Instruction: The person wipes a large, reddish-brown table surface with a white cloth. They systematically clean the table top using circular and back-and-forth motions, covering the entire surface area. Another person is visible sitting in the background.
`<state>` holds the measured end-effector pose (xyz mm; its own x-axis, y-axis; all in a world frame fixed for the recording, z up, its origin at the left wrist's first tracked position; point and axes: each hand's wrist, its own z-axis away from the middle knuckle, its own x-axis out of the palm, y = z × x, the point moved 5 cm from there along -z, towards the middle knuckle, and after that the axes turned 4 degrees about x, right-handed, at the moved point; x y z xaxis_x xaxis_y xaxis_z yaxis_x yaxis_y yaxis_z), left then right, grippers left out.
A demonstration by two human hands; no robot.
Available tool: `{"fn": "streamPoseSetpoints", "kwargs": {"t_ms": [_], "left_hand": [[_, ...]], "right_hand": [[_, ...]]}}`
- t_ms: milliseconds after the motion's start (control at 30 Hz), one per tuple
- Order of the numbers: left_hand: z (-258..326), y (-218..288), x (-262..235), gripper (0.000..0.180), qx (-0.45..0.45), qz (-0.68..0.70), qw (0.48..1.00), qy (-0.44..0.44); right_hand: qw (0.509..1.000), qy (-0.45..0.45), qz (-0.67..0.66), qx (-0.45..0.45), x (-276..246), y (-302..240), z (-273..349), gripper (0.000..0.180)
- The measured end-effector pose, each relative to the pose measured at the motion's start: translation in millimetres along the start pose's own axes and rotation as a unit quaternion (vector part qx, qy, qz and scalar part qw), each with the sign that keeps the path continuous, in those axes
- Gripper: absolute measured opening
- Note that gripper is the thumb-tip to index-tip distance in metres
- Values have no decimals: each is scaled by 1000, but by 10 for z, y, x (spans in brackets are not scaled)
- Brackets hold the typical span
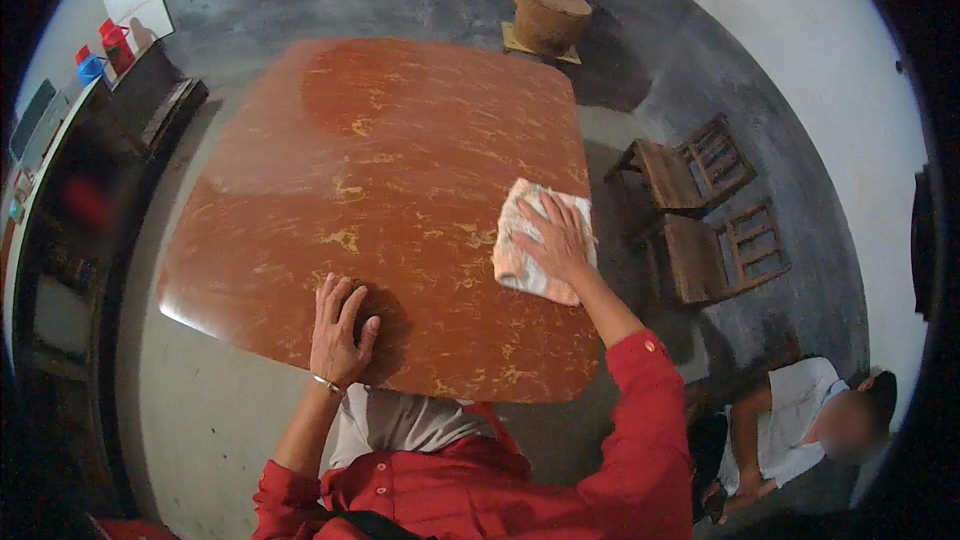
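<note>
Cloth [527, 243] lies under right hand [558, 240]; far basket's [549, 17] contents perhaps hidden.

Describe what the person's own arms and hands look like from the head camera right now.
Both arms wear red sleeves, pushed up so the forearms are bare. The right sleeve's cuff shows a small button. The left hand has a thin bracelet at the wrist; the right hand is bare.
</note>
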<state>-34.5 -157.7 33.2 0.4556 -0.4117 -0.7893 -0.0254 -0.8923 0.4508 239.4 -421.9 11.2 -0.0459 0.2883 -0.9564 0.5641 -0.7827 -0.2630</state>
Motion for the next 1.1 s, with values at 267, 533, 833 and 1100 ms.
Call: {"fn": "streamPoseSetpoints", "kwargs": {"t_ms": [267, 533, 833, 1100], "left_hand": [[-4, -48, -28, 38, -21, -6, 1000, 12], [25, -45, 1, 40, -31, 14, 999, -7], [23, -58, 32, 42, -7, 24, 1000, -5], [4, -77, -43, 44, -21, 28, 999, 6]], "right_hand": [[967, 39, -36, -250, 330, -1194, 48, 62], [980, 30, -27, -195, -134, -811, 1093, 58], [989, 59, 59, 118, 100, 557, -838, 61], [993, 38, -42, -102, 594, -1130, -1546, 64]]}}
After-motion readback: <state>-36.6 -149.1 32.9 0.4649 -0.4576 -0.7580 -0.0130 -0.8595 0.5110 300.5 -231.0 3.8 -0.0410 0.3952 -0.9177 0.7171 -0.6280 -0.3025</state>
